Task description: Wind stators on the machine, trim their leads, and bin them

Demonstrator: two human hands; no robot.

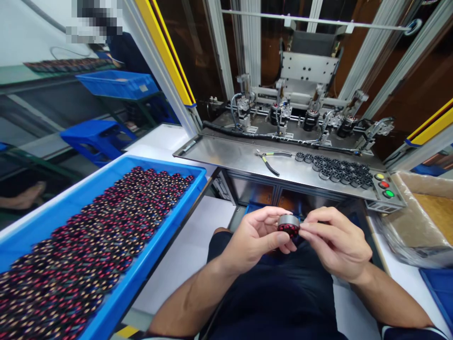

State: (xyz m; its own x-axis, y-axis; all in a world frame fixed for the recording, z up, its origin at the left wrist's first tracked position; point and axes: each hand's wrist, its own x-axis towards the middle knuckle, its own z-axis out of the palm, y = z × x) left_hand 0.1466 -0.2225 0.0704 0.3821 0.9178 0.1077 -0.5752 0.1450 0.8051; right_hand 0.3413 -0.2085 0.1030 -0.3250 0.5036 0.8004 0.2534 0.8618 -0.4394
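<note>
My left hand (260, 236) is closed around a motor stator (288, 220) with a smooth grey outer ring and red-and-black windings underneath. It is held tilted above my lap, thumb below and fingers behind. At the stator's right edge, the thumb and fingers of my right hand (334, 241) are pinched together, touching or almost touching it. Whatever lies between those fingertips is too small to make out. To the left, a blue tray (193, 198) holds a dense layer of similar wound parts (106, 236) in red, black and copper.
Cutting pliers (271, 160) and several black ring-shaped parts (339, 172) lie on the metal ledge (226, 153). Behind it stands a machine with clamping stations (311, 118). Push buttons (384, 184) and a lined cardboard box (421, 212) are at right. Another person (129, 54) is at back left.
</note>
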